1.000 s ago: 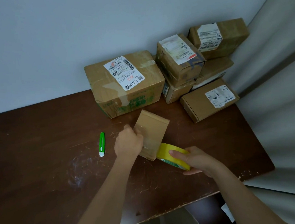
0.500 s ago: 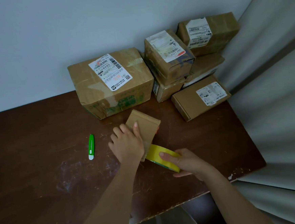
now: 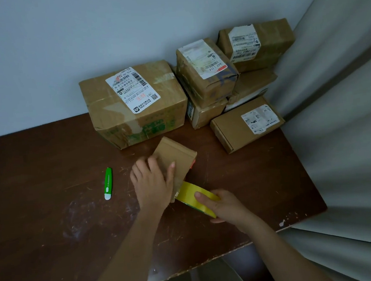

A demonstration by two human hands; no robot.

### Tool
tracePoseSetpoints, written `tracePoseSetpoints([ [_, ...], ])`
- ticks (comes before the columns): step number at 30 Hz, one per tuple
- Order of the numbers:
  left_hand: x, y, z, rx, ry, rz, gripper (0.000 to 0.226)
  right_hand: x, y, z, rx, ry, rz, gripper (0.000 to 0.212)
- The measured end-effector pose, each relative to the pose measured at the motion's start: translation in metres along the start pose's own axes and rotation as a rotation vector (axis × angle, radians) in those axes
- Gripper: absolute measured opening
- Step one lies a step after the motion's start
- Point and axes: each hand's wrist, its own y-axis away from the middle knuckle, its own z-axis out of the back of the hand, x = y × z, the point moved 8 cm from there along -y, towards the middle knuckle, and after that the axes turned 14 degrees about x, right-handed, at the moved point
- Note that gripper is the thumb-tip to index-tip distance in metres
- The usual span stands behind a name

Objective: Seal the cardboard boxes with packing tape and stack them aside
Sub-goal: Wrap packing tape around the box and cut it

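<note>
- Both hands are at work: my left hand (image 3: 152,185) lies flat and spread on the small cardboard box (image 3: 174,163), fingers splayed over its near face, pressing it down rather than curling around it.
- My right hand (image 3: 224,206) has its grip closed around one yellow roll of packing tape (image 3: 194,195), thumb on top of the roll, the roll touching the box's near end.
- That small box sits on the dark brown worktop (image 3: 53,217), tilted, near the middle and just in front of the big carton.
- Boxes counted: one under my hand, plus six others against the wall at the back right.
- One large box (image 3: 133,104) with a white shipping label stands furthest left of that group.
- Beside it, one labelled box (image 3: 205,72) rests on a lower box (image 3: 202,114).
- At the far right, one labelled box (image 3: 259,43) tops another box (image 3: 251,86); one flat mailer box (image 3: 243,124) lies in front of them on the worktop.
- One green and white utility knife (image 3: 108,183) lies apart to my left.
- One pale curtain (image 3: 345,127) hangs along the right side.
</note>
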Motion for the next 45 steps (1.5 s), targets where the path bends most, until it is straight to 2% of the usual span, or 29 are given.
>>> tracePoseSetpoints([
  [2, 0.006, 0.01, -0.005, 0.105, -0.02, -0.146, 0.075, 0.003, 0.004, -0.003, 0.021, -0.014, -0.004, 0.101],
  [5, 0.022, 0.023, -0.01, 0.269, -0.072, -0.201, 0.098, 0.011, 0.009, -0.002, 0.062, -0.008, -0.004, 0.045],
  [7, 0.024, 0.024, -0.013, 0.349, -0.097, -0.175, 0.107, 0.012, 0.012, -0.002, 0.13, -0.034, -0.003, 0.032],
  [8, 0.022, 0.023, -0.013, 0.382, -0.095, -0.151, 0.11, 0.012, 0.012, -0.002, 0.173, -0.045, 0.012, 0.038],
  [10, 0.018, 0.021, -0.012, 0.442, -0.093, -0.107, 0.116, 0.01, 0.011, -0.001, 0.223, 0.007, 0.019, 0.066],
  [12, 0.017, 0.02, -0.013, 0.507, -0.118, -0.086, 0.121, 0.011, 0.009, 0.005, 0.168, 0.255, 0.021, 0.081],
  [14, 0.018, 0.019, -0.012, 0.558, -0.187, -0.074, 0.13, 0.02, 0.007, 0.007, 0.075, 0.5, 0.094, 0.068],
  [16, 0.017, 0.018, -0.011, 0.57, -0.249, -0.047, 0.14, 0.024, 0.006, 0.006, 0.037, 0.45, 0.195, 0.045],
  [19, 0.01, 0.018, -0.012, 0.51, -0.276, -0.004, 0.143, 0.033, 0.016, 0.005, -0.022, 0.38, 0.304, 0.031],
  [22, 0.006, 0.018, -0.01, 0.435, -0.118, 0.003, 0.138, 0.044, 0.027, 0.01, -0.108, 0.375, 0.394, 0.038],
  [25, 0.006, 0.011, -0.005, 0.414, 0.143, -0.005, 0.139, 0.066, 0.048, 0.016, -0.192, 0.325, 0.596, 0.062],
  [28, 0.01, 0.005, -0.007, 0.49, 0.374, -0.003, 0.139, 0.103, 0.073, 0.01, -0.213, 0.521, 0.801, 0.084],
  [31, 0.017, 0.002, -0.007, 0.516, 0.481, 0.007, 0.135, 0.121, 0.07, -0.01, -0.131, 0.879, 0.693, 0.096],
  [36, 0.038, 0.0, -0.015, 0.62, 0.662, 0.09, 0.141, 0.151, 0.083, -0.027, -0.138, 1.162, 0.68, 0.083],
  [39, 0.043, -0.001, -0.016, 0.647, 0.724, 0.106, 0.138, 0.141, 0.083, -0.006, -0.206, 1.382, 0.511, 0.076],
  [42, 0.037, -0.002, -0.014, 0.655, 0.675, 0.079, 0.129, 0.122, 0.079, 0.004, -0.178, 1.367, 0.366, 0.075],
  [45, 0.037, -0.002, -0.011, 0.69, 0.701, 0.093, 0.135, 0.12, 0.074, -0.007, -0.156, 1.403, 0.325, 0.075],
])
